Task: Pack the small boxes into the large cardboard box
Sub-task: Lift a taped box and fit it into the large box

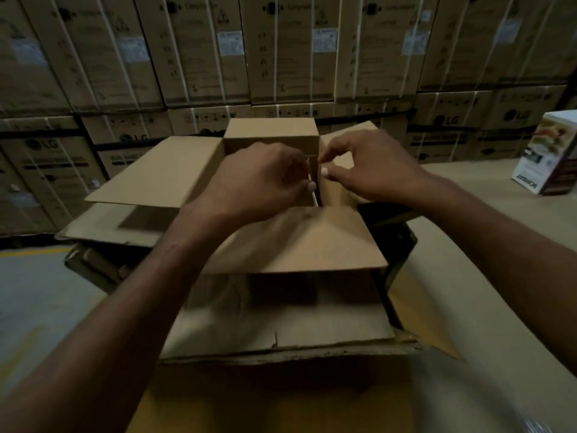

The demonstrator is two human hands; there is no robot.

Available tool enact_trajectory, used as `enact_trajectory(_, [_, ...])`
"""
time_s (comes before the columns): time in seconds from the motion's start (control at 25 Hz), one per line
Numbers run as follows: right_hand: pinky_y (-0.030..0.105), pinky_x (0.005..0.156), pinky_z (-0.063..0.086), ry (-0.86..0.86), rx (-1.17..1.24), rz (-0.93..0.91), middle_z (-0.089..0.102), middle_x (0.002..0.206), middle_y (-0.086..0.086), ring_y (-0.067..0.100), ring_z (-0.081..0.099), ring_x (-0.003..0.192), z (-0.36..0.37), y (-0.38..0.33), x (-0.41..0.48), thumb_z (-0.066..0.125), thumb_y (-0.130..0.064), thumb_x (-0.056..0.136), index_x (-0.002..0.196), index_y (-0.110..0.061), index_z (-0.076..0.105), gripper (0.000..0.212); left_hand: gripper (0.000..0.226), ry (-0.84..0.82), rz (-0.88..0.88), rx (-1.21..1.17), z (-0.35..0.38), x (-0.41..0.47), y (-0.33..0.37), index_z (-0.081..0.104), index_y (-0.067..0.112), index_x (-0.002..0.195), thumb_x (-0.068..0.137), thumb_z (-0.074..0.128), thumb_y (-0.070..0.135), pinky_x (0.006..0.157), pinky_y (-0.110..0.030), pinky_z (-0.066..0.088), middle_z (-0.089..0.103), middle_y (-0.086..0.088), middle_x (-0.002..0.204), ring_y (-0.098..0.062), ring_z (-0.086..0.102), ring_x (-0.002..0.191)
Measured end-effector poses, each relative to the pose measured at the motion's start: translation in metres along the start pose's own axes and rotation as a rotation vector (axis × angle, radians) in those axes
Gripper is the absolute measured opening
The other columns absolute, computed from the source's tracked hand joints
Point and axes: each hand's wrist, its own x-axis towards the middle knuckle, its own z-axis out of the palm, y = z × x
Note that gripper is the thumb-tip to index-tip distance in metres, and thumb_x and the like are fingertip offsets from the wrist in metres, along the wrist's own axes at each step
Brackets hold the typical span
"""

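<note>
A large brown cardboard box point(162, 176) stands open in front of me, its flaps spread left, right, far and near. My left hand point(259, 182) and my right hand point(371, 170) reach over the near flap point(312, 242) into the opening. Between their fingertips stands a thin upright brown piece, apparently a small box or divider point(313, 170), with a white edge below it. The fingers of both hands curl and pinch it from either side. What lies deeper inside the box is hidden by the hands and flaps.
A printed white and brown small box point(546, 154) stands on the tan surface at the right. Flattened cardboard point(281, 332) lies under the large box. A wall of stacked strapped cartons point(281, 57) fills the background. Grey floor point(37, 292) shows at the left.
</note>
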Motion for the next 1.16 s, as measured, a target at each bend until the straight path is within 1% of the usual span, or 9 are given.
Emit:
enact_trajectory(0.16, [0.046, 0.100, 0.047, 0.162, -0.006, -0.028, 0.068, 0.120, -0.008, 0.012, 0.055, 0.112, -0.020, 0.030, -0.070, 0.070, -0.039, 0.094, 0.118, -0.035, 0.070, 0.024, 0.043, 0.092, 0.017, 0.059, 0.027, -0.032, 0.065, 0.056, 0.035, 0.138, 0.097, 0.057, 0.050, 0.088, -0.022, 0.049, 0.063, 0.013, 0.131, -0.004, 0.060, 0.116])
enact_trajectory(0.24, [0.048, 0.100, 0.047, 0.285, -0.003, -0.035, 0.071, 0.119, -0.006, 0.016, 0.058, 0.115, -0.028, 0.052, -0.105, 0.070, -0.035, 0.094, 0.118, -0.030, 0.072, 0.025, 0.048, 0.187, -0.013, 0.089, 0.045, -0.045, 0.099, 0.050, 0.031, 0.145, 0.099, 0.056, 0.047, 0.093, -0.022, 0.040, 0.057, 0.009, 0.141, -0.009, 0.054, 0.126])
enact_trajectory(0.32, [0.047, 0.097, 0.048, 0.371, 0.007, -0.015, 0.072, 0.117, -0.004, 0.019, 0.059, 0.114, -0.045, 0.082, -0.148, 0.071, -0.031, 0.094, 0.118, -0.026, 0.072, 0.024, 0.049, 0.296, -0.002, 0.080, 0.069, -0.056, 0.147, 0.051, 0.025, 0.145, 0.100, 0.058, 0.039, 0.102, -0.026, 0.042, 0.055, 0.004, 0.145, -0.013, 0.051, 0.130])
enact_trajectory(0.48, [0.045, 0.095, 0.049, 0.313, 0.015, 0.020, 0.071, 0.116, -0.006, 0.016, 0.058, 0.112, -0.070, 0.152, -0.243, 0.071, -0.030, 0.093, 0.120, -0.026, 0.071, 0.027, 0.044, 0.414, -0.011, -0.017, 0.136, -0.070, 0.250, 0.054, 0.022, 0.143, 0.101, 0.060, 0.034, 0.110, -0.024, 0.030, 0.055, 0.003, 0.145, -0.013, 0.045, 0.138])
enact_trajectory(0.6, [0.042, 0.097, 0.047, 0.204, 0.006, 0.091, 0.070, 0.118, -0.010, 0.014, 0.056, 0.115, -0.088, 0.218, -0.317, 0.072, -0.033, 0.093, 0.120, -0.029, 0.070, 0.028, 0.044, 0.368, -0.053, -0.151, 0.195, -0.069, 0.333, 0.055, 0.025, 0.142, 0.100, 0.062, 0.037, 0.105, -0.017, 0.026, 0.057, 0.007, 0.140, -0.007, 0.044, 0.134])
enact_trajectory(0.8, [0.033, 0.096, 0.042, 0.045, -0.005, 0.236, 0.067, 0.123, -0.011, 0.012, 0.052, 0.118, -0.127, 0.319, -0.390, 0.071, -0.035, 0.094, 0.121, -0.031, 0.070, 0.027, 0.045, 0.222, -0.086, -0.268, 0.262, -0.046, 0.427, 0.051, 0.033, 0.142, 0.100, 0.060, 0.043, 0.099, -0.023, 0.036, 0.058, 0.013, 0.139, -0.006, 0.050, 0.127])
enact_trajectory(0.92, [0.027, 0.092, 0.037, 0.018, 0.007, 0.321, 0.067, 0.125, -0.011, 0.012, 0.052, 0.118, -0.139, 0.373, -0.412, 0.071, -0.035, 0.094, 0.121, -0.031, 0.070, 0.027, 0.045, 0.156, -0.063, -0.277, 0.298, -0.019, 0.461, 0.051, 0.033, 0.142, 0.099, 0.060, 0.044, 0.101, -0.026, 0.038, 0.058, 0.012, 0.139, -0.008, 0.053, 0.126])
enact_trajectory(1.04, [0.026, 0.094, 0.039, 0.016, 0.022, 0.372, 0.066, 0.126, -0.012, 0.011, 0.051, 0.118, -0.147, 0.424, -0.425, 0.072, -0.033, 0.094, 0.123, -0.031, 0.070, 0.030, 0.045, 0.134, -0.033, -0.309, 0.337, 0.018, 0.484, 0.053, 0.032, 0.141, 0.098, 0.061, 0.043, 0.102, -0.037, 0.048, 0.059, 0.011, 0.138, -0.011, 0.055, 0.125])
enact_trajectory(1.16, [0.029, 0.098, 0.041, 0.068, -0.005, 0.433, 0.063, 0.129, -0.010, 0.012, 0.049, 0.122, -0.156, 0.476, -0.436, 0.072, -0.031, 0.094, 0.129, -0.029, 0.067, 0.036, 0.045, 0.114, 0.009, -0.311, 0.376, 0.069, 0.512, 0.054, 0.027, 0.140, 0.098, 0.062, 0.041, 0.099, -0.041, 0.049, 0.060, 0.008, 0.138, -0.015, 0.057, 0.124])
